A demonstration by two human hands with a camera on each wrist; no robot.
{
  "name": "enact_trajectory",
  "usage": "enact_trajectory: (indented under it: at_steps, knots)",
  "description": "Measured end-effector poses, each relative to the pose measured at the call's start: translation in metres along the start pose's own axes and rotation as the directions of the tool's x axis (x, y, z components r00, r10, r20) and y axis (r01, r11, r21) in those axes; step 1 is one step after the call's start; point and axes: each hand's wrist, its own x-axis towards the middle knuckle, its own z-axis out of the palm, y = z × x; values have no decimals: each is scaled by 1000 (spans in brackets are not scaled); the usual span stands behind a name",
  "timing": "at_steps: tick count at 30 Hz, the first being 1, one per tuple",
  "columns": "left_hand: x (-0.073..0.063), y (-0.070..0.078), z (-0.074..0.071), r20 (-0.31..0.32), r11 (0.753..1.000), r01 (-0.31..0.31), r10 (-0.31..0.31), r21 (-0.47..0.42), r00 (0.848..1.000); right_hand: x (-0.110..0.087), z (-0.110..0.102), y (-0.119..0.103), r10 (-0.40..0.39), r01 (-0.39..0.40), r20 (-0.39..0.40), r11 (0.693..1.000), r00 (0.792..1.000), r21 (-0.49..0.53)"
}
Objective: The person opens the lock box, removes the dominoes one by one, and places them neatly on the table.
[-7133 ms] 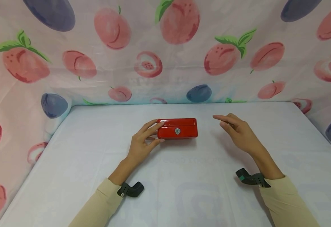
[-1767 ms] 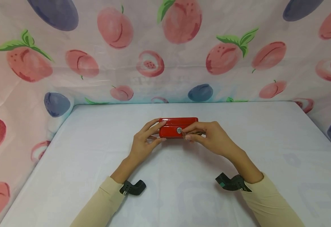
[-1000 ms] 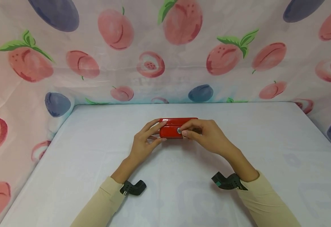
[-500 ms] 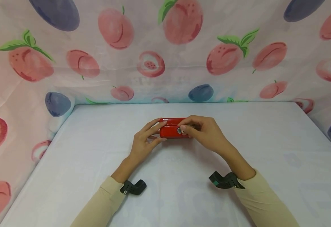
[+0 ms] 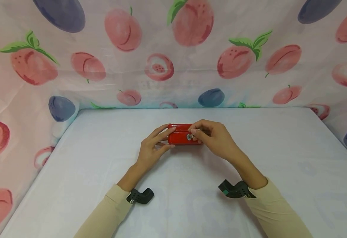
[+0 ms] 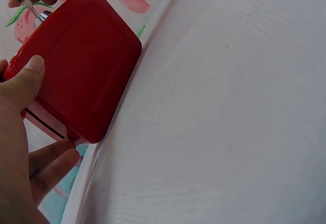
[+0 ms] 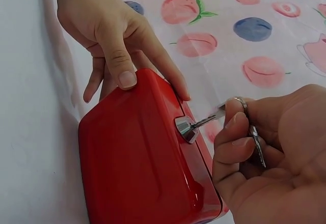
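A small red metal box (image 5: 179,138) stands on the white table, its lid down and a round silver lock (image 7: 186,129) on its front. My left hand (image 5: 151,147) grips the box's left end, thumb on one face and fingers spread over the other sides. With thumb and fingers my right hand (image 5: 215,137) pinches a key (image 7: 208,119) whose blade points into the lock; how deep it sits I cannot tell. From the same ring a second key (image 7: 257,146) hangs against the curled fingers. In the left wrist view, the key and lock show at the upper left.
A white cloth covers the table (image 5: 167,198). Behind and to the left hangs a curtain (image 5: 191,66) printed with peaches and plums. A black wrist mount (image 5: 140,196) sits on the left wrist, another mount (image 5: 235,189) on the right.
My right hand has come leftward from beside the box to its lock, bringing the key. Lately it rose slightly, uncovering the lock. My left hand keeps its grip on the box.
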Motion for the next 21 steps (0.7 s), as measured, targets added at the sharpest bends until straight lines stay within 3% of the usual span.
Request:
enact_trajectory:
  at_steps: [8, 21]
  knots:
    - [-1, 1, 0, -1, 1000, -6, 6, -2, 1000, -3, 2, 1, 16, -19, 53, 997, 998, 68]
    - [0, -1, 0, 0, 1000, -13, 13, -10, 1000, -4, 5, 7, -37, 37, 3, 999, 999, 26]
